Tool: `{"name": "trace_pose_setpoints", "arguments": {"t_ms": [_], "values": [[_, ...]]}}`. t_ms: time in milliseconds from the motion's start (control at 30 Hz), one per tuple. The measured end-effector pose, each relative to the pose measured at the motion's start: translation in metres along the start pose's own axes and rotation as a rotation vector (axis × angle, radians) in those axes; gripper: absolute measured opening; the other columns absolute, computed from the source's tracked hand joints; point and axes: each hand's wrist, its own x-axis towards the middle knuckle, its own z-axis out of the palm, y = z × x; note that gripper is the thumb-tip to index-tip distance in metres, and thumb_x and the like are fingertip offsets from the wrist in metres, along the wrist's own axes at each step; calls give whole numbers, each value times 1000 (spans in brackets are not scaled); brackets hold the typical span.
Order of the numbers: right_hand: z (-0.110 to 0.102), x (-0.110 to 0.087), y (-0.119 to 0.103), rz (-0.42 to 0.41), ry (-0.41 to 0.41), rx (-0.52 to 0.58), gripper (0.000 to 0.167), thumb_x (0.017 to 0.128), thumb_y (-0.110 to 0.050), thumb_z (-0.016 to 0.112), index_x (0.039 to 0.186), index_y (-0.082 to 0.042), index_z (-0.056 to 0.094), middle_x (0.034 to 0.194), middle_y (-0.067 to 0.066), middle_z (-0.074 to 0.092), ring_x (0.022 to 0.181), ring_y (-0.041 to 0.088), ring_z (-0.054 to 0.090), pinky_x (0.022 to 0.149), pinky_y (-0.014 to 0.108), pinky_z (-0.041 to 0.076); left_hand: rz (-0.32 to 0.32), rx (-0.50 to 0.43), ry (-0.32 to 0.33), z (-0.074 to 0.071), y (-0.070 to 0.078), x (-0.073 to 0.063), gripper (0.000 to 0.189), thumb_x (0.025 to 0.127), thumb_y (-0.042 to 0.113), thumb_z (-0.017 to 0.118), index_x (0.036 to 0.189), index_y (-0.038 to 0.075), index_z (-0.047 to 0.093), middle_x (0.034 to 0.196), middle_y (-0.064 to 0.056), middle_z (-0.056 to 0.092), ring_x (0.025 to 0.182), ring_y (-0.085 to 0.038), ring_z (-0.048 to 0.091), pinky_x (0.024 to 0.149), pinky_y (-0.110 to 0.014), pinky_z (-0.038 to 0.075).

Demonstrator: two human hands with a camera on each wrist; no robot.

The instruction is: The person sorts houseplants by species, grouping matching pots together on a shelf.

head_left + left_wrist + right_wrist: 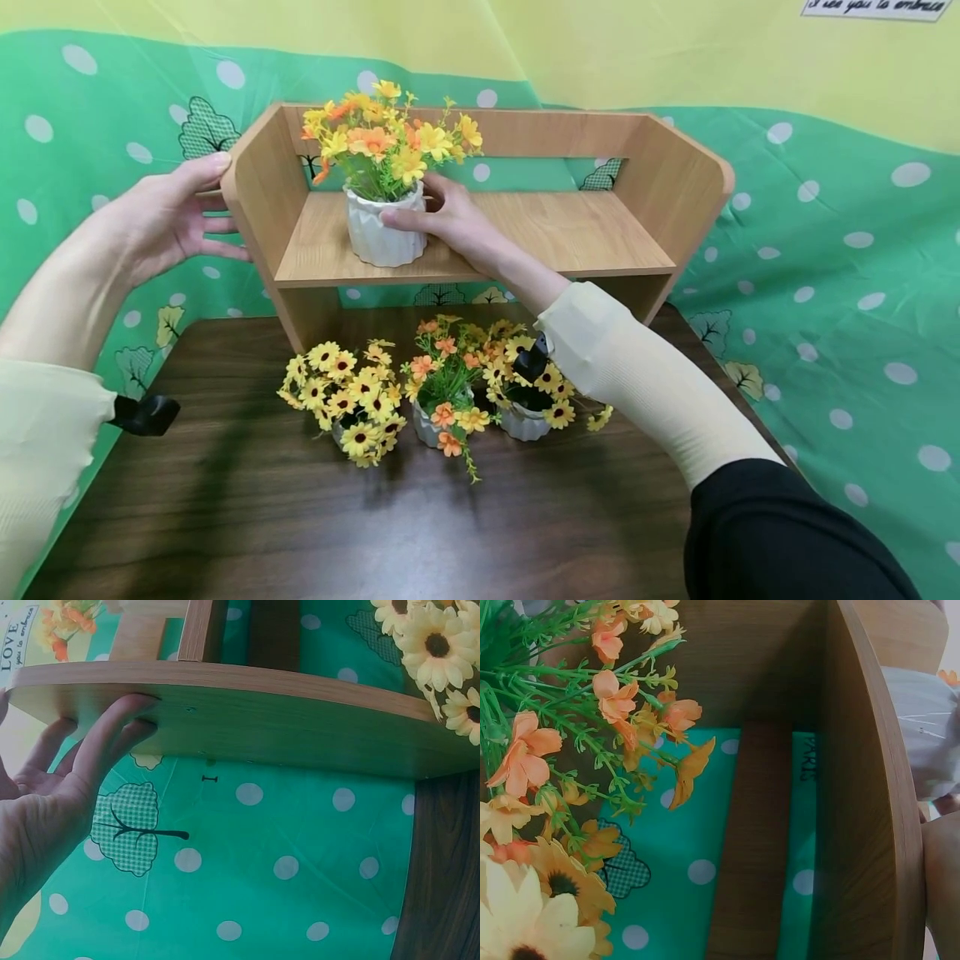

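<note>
On the upper board of a wooden shelf (555, 225), toward its left end, is a white ribbed flowerpot (385, 233) with yellow and orange artificial flowers (390, 142). My right hand (457, 221) holds this pot from the right, thumb across its front and the other fingers largely hidden behind it. In the right wrist view, part of the white pot (926, 735) shows past the board's edge. My left hand (176, 208) touches the shelf's left side panel (262, 200). In the left wrist view, its extended fingers (112, 739) rest against the panel's outer face.
Below the shelf, on the dark wooden table (375, 533), stand a pot of yellow daisy-like flowers (348, 400), a pot of orange flowers (442, 408) and another yellow one (532, 408). A green dotted cloth (825, 333) hangs behind.
</note>
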Motion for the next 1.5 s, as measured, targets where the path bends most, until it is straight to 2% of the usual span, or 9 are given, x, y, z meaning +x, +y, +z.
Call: {"name": "trace_pose_setpoints", "arguments": {"t_ms": [367, 800, 1000, 1100, 1233, 1367, 1500], "values": [[2, 1, -1, -8, 3, -27, 57, 91, -31, 76, 143, -21, 53, 135, 5, 63, 121, 21, 63, 98, 36, 57, 14, 19, -11, 1, 2, -5, 50, 110, 35, 45, 157, 29, 31, 144, -3, 40, 105, -20, 74, 73, -51, 65], [5, 3, 0, -4, -9, -44, 57, 91, -31, 75, 141, -18, 51, 134, 7, 61, 121, 22, 62, 99, 35, 57, 12, 12, 11, 2, 1, -10, 51, 109, 35, 47, 157, 29, 31, 145, -4, 39, 106, -21, 74, 73, -51, 65], [6, 2, 1, 4, -1, -84, 66, 89, -31, 77, 145, -16, 46, 134, 8, 61, 122, 21, 61, 101, 34, 55, 14, 4, 12, 2, 0, -11, 51, 108, 35, 47, 156, 28, 31, 145, -4, 40, 106, -21, 74, 73, -51, 65], [6, 0, 0, 23, 11, -83, 78, 88, -31, 78, 153, -14, 39, 140, 9, 58, 127, 21, 59, 104, 34, 54, 14, 9, 14, 4, 0, -12, 50, 108, 35, 47, 156, 28, 32, 144, -4, 41, 106, -20, 74, 73, -51, 65], [2, -7, -1, 70, 47, -68, 91, 88, -34, 77, 162, -15, 27, 156, 9, 46, 139, 22, 51, 113, 35, 49, 9, 22, 19, 8, 2, -10, 50, 108, 37, 48, 155, 28, 34, 145, -3, 42, 107, -20, 74, 73, -51, 65], [-2, -14, -3, 88, 63, -71, 94, 88, -39, 76, 164, -20, 23, 165, 9, 35, 148, 23, 43, 120, 38, 43, 9, 32, 38, 12, 4, -9, 53, 107, 38, 50, 156, 28, 33, 144, -4, 42, 105, -20, 75, 73, -50, 65], [-6, -24, -4, 58, 56, -39, 90, 89, -40, 74, 163, -25, 26, 164, 7, 37, 149, 22, 42, 121, 39, 41, 13, 36, 47, 13, 5, -10, 54, 107, 38, 50, 157, 28, 32, 145, -4, 41, 104, -19, 75, 72, -50, 65]]}}
